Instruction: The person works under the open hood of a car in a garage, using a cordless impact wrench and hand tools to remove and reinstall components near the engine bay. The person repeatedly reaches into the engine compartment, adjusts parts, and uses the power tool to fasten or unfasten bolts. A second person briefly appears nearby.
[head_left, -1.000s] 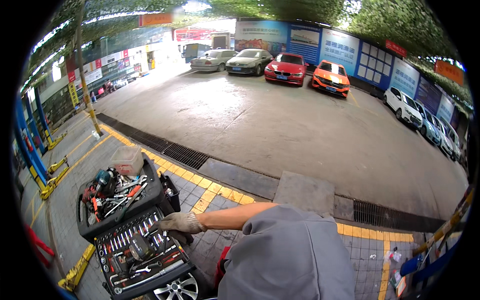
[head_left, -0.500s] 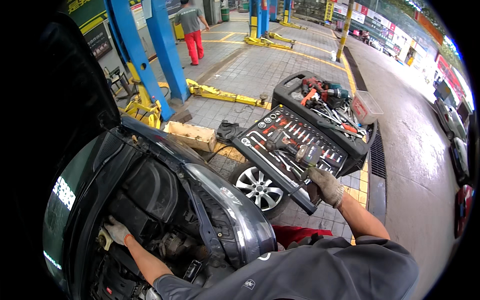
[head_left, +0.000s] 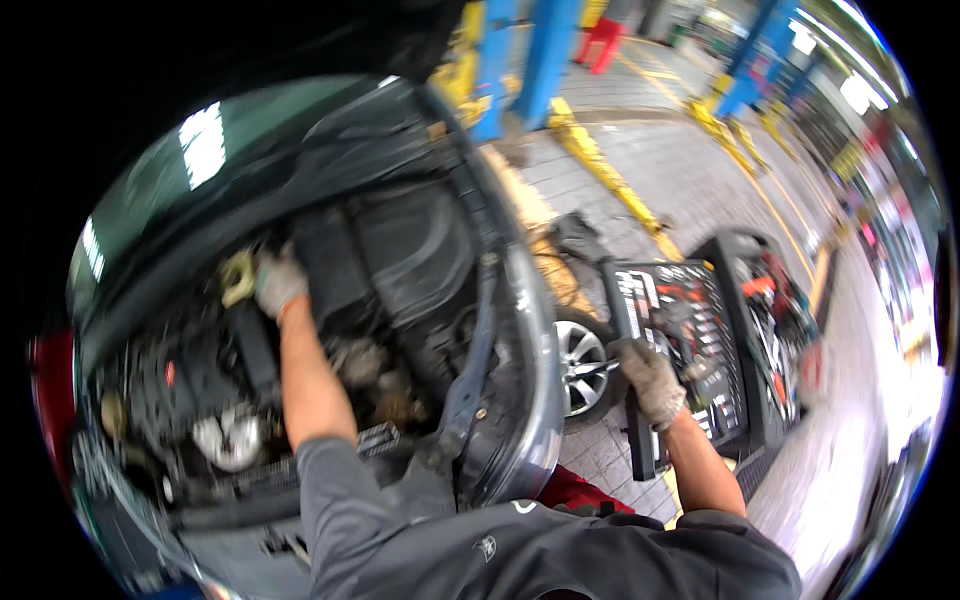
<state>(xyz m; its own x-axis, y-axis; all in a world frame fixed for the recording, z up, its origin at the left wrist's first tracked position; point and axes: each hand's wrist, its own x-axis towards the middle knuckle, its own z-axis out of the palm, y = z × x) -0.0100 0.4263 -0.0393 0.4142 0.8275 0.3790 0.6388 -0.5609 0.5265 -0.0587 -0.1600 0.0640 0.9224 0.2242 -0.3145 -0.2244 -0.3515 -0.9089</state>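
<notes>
My left hand (head_left: 281, 283), in a pale work glove, reaches deep into the car's engine bay (head_left: 330, 260). It is beside a yellowish plastic reservoir (head_left: 238, 278) near the windscreen side; blur hides how its fingers are set. My right hand (head_left: 652, 383), in a grey-brown glove, is closed around a shiny metal wrench (head_left: 600, 368), which points left in front of the wheel (head_left: 582, 362). The wrench's end is blurred against the spokes. Just beyond that hand lies the open tool tray (head_left: 640, 455) with sockets and a dark power tool.
A dark tool cart (head_left: 735, 250) holding loose tools stands to the right. The raised bonnet (head_left: 250, 45) hangs over the far left. Blue lift posts (head_left: 548, 60) and a yellow lift arm (head_left: 610, 175) stand ahead. The car's front wing (head_left: 530, 330) separates the engine bay from the cart.
The view has swung left toward the engine bay. My right hand has lifted away from the tray's tools with the wrench and moved toward the car. My left hand stays beside the reservoir.
</notes>
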